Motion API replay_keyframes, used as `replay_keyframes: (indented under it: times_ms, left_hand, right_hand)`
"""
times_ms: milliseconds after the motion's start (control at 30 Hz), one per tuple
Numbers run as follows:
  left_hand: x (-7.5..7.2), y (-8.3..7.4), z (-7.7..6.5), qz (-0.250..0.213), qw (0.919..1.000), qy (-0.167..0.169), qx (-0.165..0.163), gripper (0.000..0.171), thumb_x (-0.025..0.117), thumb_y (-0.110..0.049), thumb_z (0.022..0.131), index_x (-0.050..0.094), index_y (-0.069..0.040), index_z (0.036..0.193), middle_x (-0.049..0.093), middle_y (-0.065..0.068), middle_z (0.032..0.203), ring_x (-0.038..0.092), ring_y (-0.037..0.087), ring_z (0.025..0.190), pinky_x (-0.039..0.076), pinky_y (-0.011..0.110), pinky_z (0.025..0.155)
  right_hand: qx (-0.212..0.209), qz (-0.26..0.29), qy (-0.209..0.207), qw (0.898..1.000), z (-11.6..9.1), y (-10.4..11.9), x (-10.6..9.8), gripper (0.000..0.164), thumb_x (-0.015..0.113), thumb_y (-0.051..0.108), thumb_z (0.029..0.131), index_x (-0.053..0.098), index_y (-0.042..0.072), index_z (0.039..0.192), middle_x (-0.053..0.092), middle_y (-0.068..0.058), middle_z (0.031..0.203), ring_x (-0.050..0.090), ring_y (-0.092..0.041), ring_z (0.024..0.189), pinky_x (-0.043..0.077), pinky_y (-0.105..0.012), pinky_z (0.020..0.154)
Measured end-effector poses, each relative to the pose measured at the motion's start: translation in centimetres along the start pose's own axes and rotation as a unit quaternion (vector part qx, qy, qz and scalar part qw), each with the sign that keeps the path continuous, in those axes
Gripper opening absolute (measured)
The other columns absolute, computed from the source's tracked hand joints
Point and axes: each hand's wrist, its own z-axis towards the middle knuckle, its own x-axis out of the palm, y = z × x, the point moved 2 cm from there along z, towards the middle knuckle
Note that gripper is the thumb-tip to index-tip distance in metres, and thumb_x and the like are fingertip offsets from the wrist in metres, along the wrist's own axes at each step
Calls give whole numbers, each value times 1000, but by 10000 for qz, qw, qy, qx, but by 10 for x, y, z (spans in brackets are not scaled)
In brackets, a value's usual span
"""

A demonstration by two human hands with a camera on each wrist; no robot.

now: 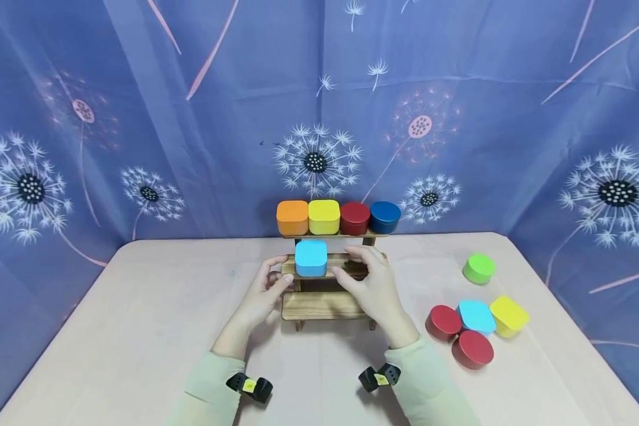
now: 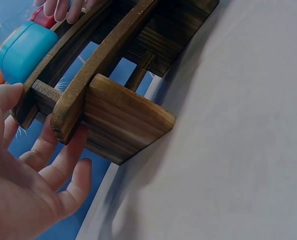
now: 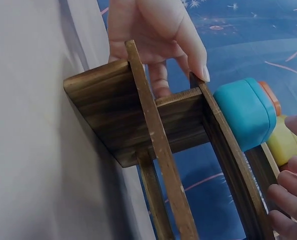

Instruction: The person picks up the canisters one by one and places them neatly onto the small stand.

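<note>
A three-tier wooden stand (image 1: 325,306) stands at the middle of the table. On its middle shelf, toward the left, sits a light blue rounded-square tin (image 1: 311,258). My left hand (image 1: 262,294) grips the left end of that shelf, thumb at the front edge (image 2: 8,95) and fingers curled behind and below. To the right of the tin, my right hand (image 1: 370,284) hovers at the same shelf with thumb and fingers spread, holding nothing. Along the top shelf stand an orange tin (image 1: 293,218), a yellow tin (image 1: 324,217), a red round tin (image 1: 354,219) and a dark blue round tin (image 1: 385,218).
Right of the stand on the table lie a green round tin (image 1: 478,268), a light blue tin (image 1: 476,316), a yellow tin (image 1: 509,316) and two red round tins, one (image 1: 444,323) left of the other (image 1: 473,349). A blue dandelion-print curtain (image 1: 234,130) hangs behind.
</note>
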Motion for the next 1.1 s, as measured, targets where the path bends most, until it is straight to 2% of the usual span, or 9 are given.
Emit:
replay_keyframes:
  times_ms: [133,433,600,900,1100]
  left_hand:
    - [2,2,0,-28,10000,49,-45,43,53,-18,97,38,-21,137,59,14,99,64,25,94,45,29,68]
    - [0,5,-1,-121,9999,-12,-46,42,52,-17,97,38,-21,137,60,16,99,63,24,92,47,30,69]
    - [0,5,-1,-134,9999,-37,-56,42,52,-17,97,38,-21,137,60,16,100,63,24,93,47,30,69]
    - [1,3,-1,-142,9999,-49,-30,42,53,-17,97,39,-22,136,60,16,99,63,24,93,48,31,71]
    - [2,1,-2,-123,9999,-50,-52,42,53,-18,97,39,-22,137,60,17,101,63,26,94,47,30,70]
  right_hand:
    - [164,-35,84,9998,-2,-5,-6,42,79,20,77,65,6,114,66,-9,109,61,-23,102,47,-38,92]
    - [542,-273,494,9969,-5,-14,-25,47,76,23,79,60,5,120,65,-12,113,60,-26,107,51,-44,85]
    - [599,-416,575,9957,-8,-22,-36,48,76,23,79,60,3,120,64,-14,116,58,-30,109,46,-47,93]
    - [708,-439,781,9935,-14,-35,-54,50,75,23,80,58,3,123,62,-15,119,56,-30,112,42,-46,96]
    - [943,-468,1025,9891,-17,-40,-68,54,75,25,80,56,2,125,61,-19,121,55,-35,111,40,-49,96]
